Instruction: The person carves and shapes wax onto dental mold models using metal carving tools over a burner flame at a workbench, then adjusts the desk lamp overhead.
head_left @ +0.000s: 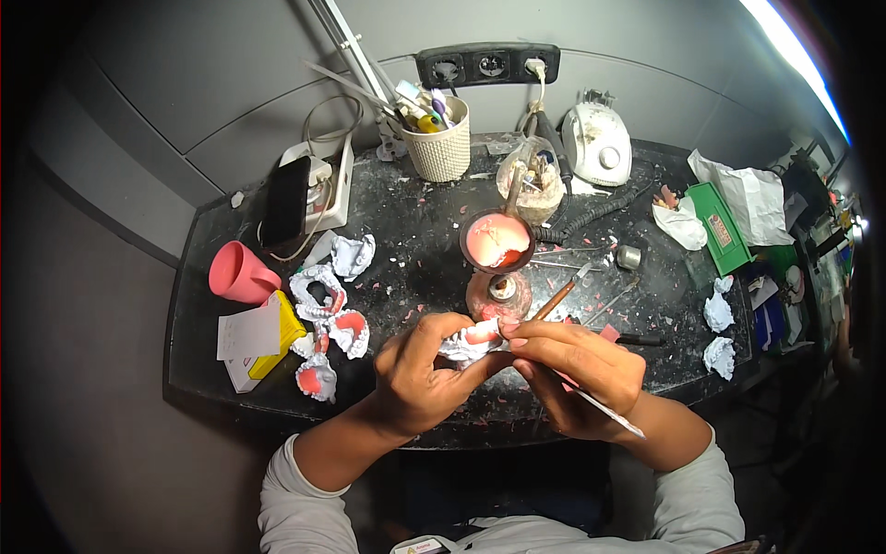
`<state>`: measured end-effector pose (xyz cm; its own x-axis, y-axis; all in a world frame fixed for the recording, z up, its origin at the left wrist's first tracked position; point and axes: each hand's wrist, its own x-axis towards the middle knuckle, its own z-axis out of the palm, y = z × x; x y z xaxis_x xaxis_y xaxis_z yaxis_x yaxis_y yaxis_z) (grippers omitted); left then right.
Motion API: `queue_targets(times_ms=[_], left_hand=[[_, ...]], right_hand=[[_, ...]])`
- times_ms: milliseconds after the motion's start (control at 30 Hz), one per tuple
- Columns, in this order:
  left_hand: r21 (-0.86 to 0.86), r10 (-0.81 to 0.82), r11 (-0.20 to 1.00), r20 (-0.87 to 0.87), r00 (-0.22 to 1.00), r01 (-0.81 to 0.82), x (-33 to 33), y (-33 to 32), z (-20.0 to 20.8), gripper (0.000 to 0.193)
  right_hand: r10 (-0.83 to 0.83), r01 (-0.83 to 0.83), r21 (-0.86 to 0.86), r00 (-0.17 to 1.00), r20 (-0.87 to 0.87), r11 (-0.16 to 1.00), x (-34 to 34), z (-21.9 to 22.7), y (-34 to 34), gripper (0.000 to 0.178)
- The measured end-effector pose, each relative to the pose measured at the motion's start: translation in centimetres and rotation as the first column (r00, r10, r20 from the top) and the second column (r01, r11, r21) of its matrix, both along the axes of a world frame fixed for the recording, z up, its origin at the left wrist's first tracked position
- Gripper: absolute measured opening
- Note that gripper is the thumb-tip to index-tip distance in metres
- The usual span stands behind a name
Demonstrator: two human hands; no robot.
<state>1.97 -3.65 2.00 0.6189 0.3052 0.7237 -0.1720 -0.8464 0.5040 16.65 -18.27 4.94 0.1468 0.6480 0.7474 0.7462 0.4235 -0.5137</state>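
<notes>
My left hand is closed around a white plaster dental model with pink wax on it, raised just above the near side of the bench. Between the fingers of my right hand is a slim metal wax carver, its flat end sticking out toward the lower right. The right fingertips meet the model's edge; the carver's working tip is hidden behind them. Just beyond the hands lies a wooden-handled wax knife, blade pointing away. A dark pan of pink wax stands over a small burner.
Several plaster models with pink wax sit at left near a pink mug and a yellow box. Behind stand a white tool basket and a white device. A green box and plaster pieces lie right.
</notes>
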Motion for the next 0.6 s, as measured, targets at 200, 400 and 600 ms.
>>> queue_targets(times_ms=[200,400,600], left_hand=[[0.074,0.028,0.997,0.011,1.000,-0.029,0.09,-0.08,-0.04,0.043],[0.111,0.016,0.994,0.022,1.000,-0.018,0.14,0.04,0.03,0.043],[-0.161,-0.037,0.986,-0.034,0.999,0.031,-0.10,0.10,-0.44,0.043]], right_hand=[[0.004,-0.004,0.004,0.999,0.050,1.000,0.03,-0.19,0.03,0.026],[0.026,-0.025,-0.009,0.998,0.058,1.000,0.09,-0.33,0.07,0.028],[0.031,-0.031,-0.004,0.998,0.060,1.000,0.18,-0.18,0.12,0.028]])
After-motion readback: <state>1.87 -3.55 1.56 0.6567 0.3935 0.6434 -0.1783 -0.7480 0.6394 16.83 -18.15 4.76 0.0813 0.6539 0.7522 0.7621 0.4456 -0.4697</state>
